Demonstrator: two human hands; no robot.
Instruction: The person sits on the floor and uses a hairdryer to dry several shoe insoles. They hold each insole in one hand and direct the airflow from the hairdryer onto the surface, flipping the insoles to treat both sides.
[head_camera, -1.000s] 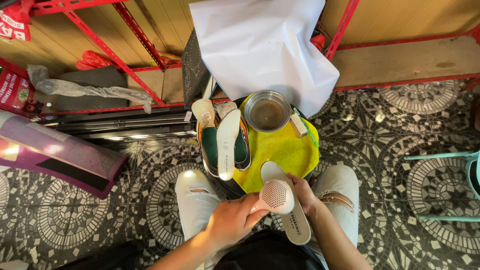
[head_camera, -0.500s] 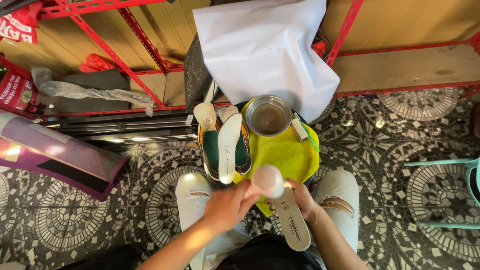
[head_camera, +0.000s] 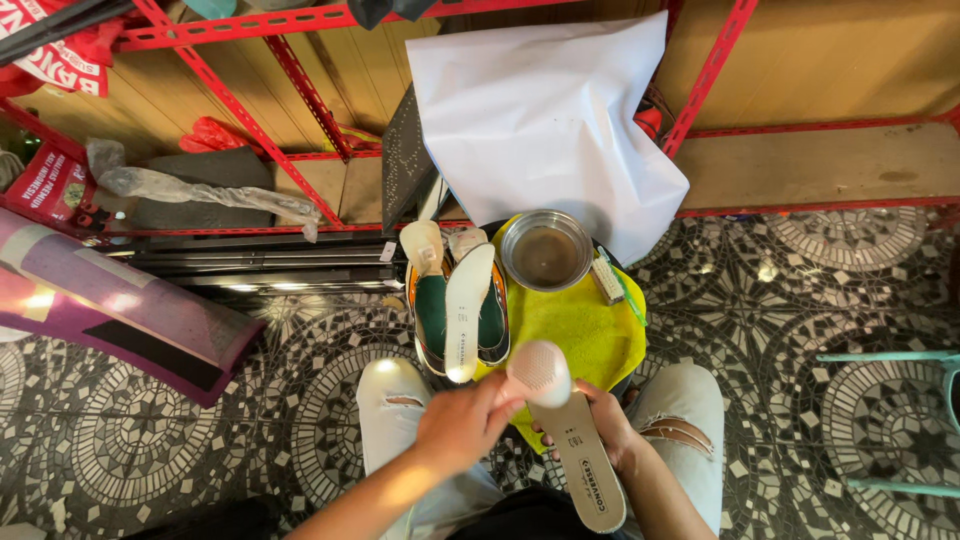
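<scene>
Patterned floor (head_camera: 250, 420), insole (head_camera: 570, 440) between hands (both gripping)

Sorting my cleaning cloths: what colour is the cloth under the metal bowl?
Bright yellow cloth, beneath the metal bowl; the head view shows it clearly.

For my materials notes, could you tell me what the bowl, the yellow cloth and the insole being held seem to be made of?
The bowl looks like bare metal, probably steel: grey with a shiny rim. The yellow cloth seems a soft fabric, matte and draped over its support. The insole, resting in the right hand, looks like pale foam or fabric-faced padding, matte and thin; which one I cannot tell.
</scene>
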